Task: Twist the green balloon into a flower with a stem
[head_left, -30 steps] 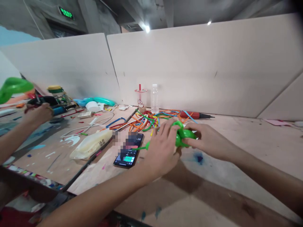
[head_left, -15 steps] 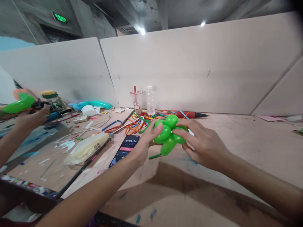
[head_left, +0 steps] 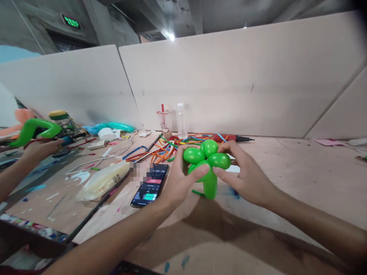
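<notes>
A green twisted balloon (head_left: 210,183), with several round bubbles in a flower-like cluster, is held between my two hands above the table. One longer segment hangs downward, and a thin uninflated tail points left from its lower end. My left hand (head_left: 183,175) grips the cluster from the left, thumb across the front and fingers partly hidden behind. On the right, my right hand (head_left: 241,172) has its thumb and fingers around the right-hand bubble. Just left of my left forearm lies a phone (head_left: 150,187) with a timer on its screen.
Loose uninflated balloons (head_left: 160,152) lie behind my hands, beside a red pump (head_left: 229,138), a drink cup (head_left: 164,124) and a clear bottle (head_left: 181,122). A plastic packet (head_left: 104,181) lies left. Another person's hand (head_left: 43,147) holds a green balloon (head_left: 37,130). White panels (head_left: 229,76) stand behind.
The green balloon has been turned so its bubbles spread toward me and its long segment hangs straight down. My right hand has shifted slightly right. The other person's green balloon looks more bent.
</notes>
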The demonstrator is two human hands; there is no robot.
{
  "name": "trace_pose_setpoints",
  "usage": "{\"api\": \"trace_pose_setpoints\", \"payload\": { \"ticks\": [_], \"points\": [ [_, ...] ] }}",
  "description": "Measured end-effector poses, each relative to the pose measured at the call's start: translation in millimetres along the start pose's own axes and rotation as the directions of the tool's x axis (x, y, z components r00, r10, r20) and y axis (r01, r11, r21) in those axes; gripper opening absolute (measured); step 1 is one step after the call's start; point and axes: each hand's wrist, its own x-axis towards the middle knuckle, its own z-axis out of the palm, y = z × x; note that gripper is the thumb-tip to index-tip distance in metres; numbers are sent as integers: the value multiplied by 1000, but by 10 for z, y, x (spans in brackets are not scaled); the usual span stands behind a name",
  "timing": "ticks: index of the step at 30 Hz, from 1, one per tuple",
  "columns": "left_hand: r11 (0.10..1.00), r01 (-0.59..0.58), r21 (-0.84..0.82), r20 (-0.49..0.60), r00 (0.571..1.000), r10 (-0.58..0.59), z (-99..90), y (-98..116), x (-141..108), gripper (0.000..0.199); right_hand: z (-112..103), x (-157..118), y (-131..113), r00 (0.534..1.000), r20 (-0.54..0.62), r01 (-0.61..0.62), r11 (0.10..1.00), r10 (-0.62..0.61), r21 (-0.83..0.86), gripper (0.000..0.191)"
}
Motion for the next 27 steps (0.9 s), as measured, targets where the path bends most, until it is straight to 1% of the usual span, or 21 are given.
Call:
{"api": "trace_pose_setpoints", "payload": {
  "ticks": [2,3,6,8,9,11,13,15,17,19,21,23,27],
  "points": [
    [1000,6,-20,-19,1000,-7,-22,-6,12,37,-8,-6,13,996,35,88,996,-88,5,31],
    [1000,3,-16,-25,1000,-3,-40,-4,28,36,-20,-3,22,989,63,134,991,-135,11,33],
    [997,-56,52,-11,998,57,-87,22,87,47,-73,25,40,968,126,214,976,-219,48,35],
    [987,-96,129,42,995,91,-95,43,110,54,-106,47,43,960,147,229,971,-237,73,35],
    [979,-106,173,66,993,96,-91,51,114,53,-118,53,42,959,155,227,970,-239,90,34],
    [960,-130,250,64,991,118,-73,61,106,46,-125,56,42,962,172,187,970,-212,155,35],
    [935,-161,315,1,986,170,-53,58,85,37,-103,45,46,977,166,93,964,-138,250,36],
    [908,-180,379,-74,972,223,-39,44,61,36,-53,31,56,988,142,7,946,-56,323,36],
    [889,-176,422,-120,961,248,-35,19,39,38,9,23,73,992,126,-34,936,-11,351,33],
    [886,-176,429,-129,959,252,-36,-9,23,36,60,24,94,993,117,-47,936,6,348,30],
    [898,-181,400,-112,963,244,-36,-28,13,33,86,28,114,996,86,-49,944,22,328,28],
    [907,-185,379,-73,971,229,-33,-25,9,33,84,32,129,998,54,-42,953,27,299,28],
    [890,-226,395,67,974,218,-50,29,28,38,46,36,140,998,62,-20,966,4,257,32]
  ]
}}
